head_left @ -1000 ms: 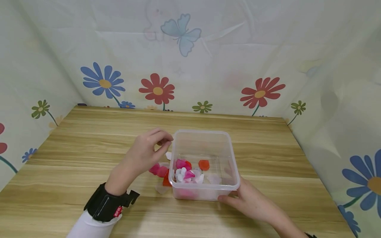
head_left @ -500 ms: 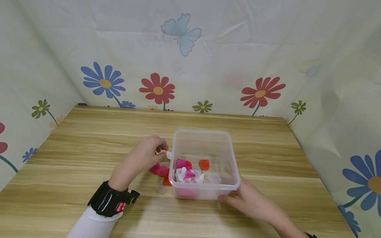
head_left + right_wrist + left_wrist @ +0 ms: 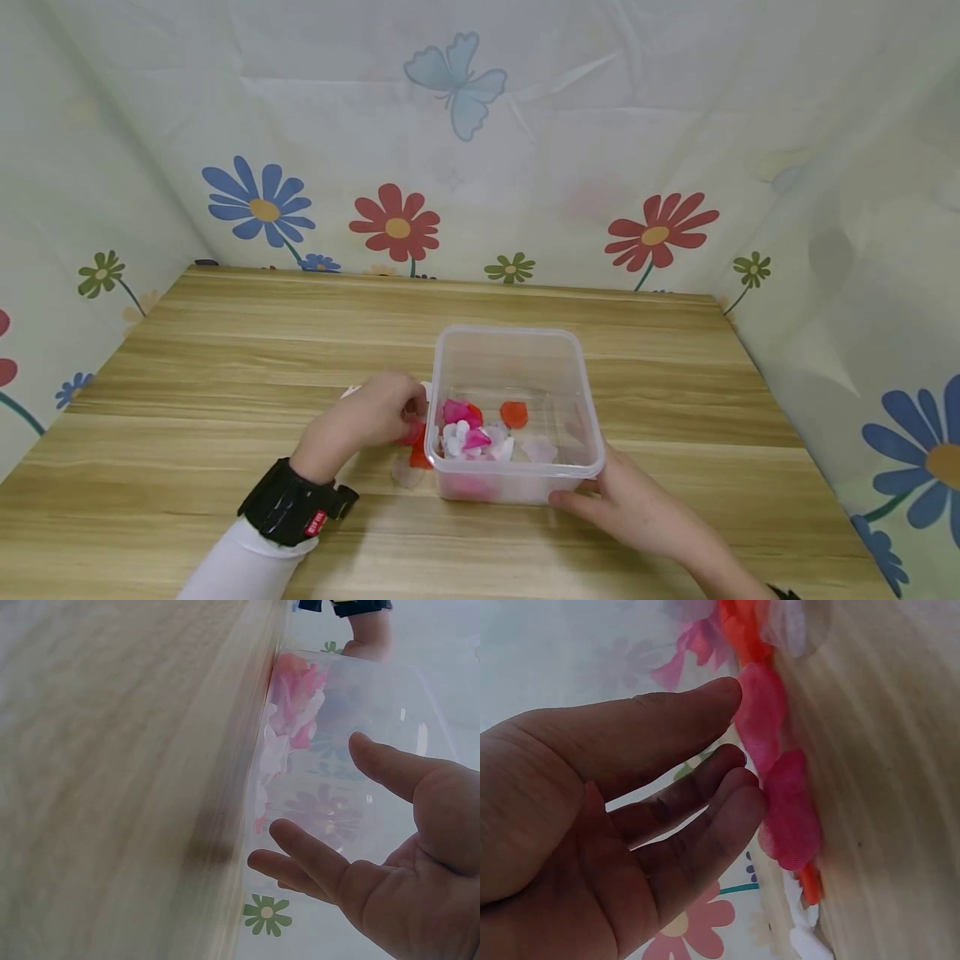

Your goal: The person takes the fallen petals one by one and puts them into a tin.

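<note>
A clear plastic box (image 3: pixel 510 358) stands on the table with pink, white and orange petals (image 3: pixel 477 440) inside, mostly at its left end. More petals lie along its left side, among them a red-orange one (image 3: pixel 422 455) and a pale, see-through one (image 3: pixel 407 473). My left hand (image 3: pixel 375 410) is low over this pile; in the left wrist view its thumb and fingers stand apart, tips right at two pink fabric petals (image 3: pixel 791 817). My right hand (image 3: pixel 626 508) rests by the box's near right corner, and the right wrist view shows its thumb and fingers spread against the clear wall.
A wood-grain table (image 3: pixel 247 350) spreads around the box. Behind and beside it hangs a pale cloth (image 3: pixel 540 167) printed with flowers and a butterfly. White petals (image 3: pixel 808 945) lie beyond the pink ones. A black strap (image 3: pixel 288 502) circles the left wrist.
My left hand has come down from beside the box's upper left rim to the petals on the table, and its fingers have parted. The right hand and box have stayed put.
</note>
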`<state>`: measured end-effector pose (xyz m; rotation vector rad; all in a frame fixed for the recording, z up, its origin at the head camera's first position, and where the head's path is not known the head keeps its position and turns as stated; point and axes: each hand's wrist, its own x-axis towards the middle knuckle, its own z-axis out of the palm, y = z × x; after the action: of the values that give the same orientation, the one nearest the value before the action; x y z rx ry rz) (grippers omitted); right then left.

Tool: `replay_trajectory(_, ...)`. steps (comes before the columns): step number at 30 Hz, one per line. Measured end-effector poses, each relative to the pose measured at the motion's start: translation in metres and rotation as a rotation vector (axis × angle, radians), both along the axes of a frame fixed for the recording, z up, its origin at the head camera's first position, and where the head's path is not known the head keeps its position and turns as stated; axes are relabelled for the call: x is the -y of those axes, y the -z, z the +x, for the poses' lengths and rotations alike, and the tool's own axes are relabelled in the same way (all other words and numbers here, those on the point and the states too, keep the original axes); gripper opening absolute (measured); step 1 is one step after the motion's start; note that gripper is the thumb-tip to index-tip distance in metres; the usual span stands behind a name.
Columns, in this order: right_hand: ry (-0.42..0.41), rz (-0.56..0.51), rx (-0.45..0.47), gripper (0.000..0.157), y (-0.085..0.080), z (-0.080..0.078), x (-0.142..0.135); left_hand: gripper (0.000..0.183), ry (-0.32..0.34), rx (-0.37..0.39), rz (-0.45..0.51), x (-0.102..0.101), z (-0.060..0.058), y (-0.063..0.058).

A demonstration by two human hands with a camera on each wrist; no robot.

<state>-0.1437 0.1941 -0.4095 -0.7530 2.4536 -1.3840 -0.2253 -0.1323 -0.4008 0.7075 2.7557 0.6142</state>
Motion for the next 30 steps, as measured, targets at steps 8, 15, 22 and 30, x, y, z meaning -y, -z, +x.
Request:
replay_trajectory(8, 0.001, 0.010, -0.005, 0.084, -0.001, 0.000, 0.000, 0.021, 0.050, -0.045, -0.018, 0.001, -0.003, 0.011)
replay_trajectory(15, 0.006, 0.013, -0.011, 0.087, 0.000, 0.000, 0.000, 0.020, 0.009, -0.044, 0.002, 0.002, -0.001, 0.005)
replay_trajectory(22, 0.001, 0.004, -0.003, 0.085, 0.000, 0.000, 0.000, 0.015, -0.025, -0.053, 0.060, 0.008, 0.001, -0.007)
replay_trajectory(30, -0.007, -0.005, 0.001, 0.084, 0.000, 0.000, 0.000, 0.009, -0.058, -0.068, 0.088, 0.011, 0.005, -0.024)
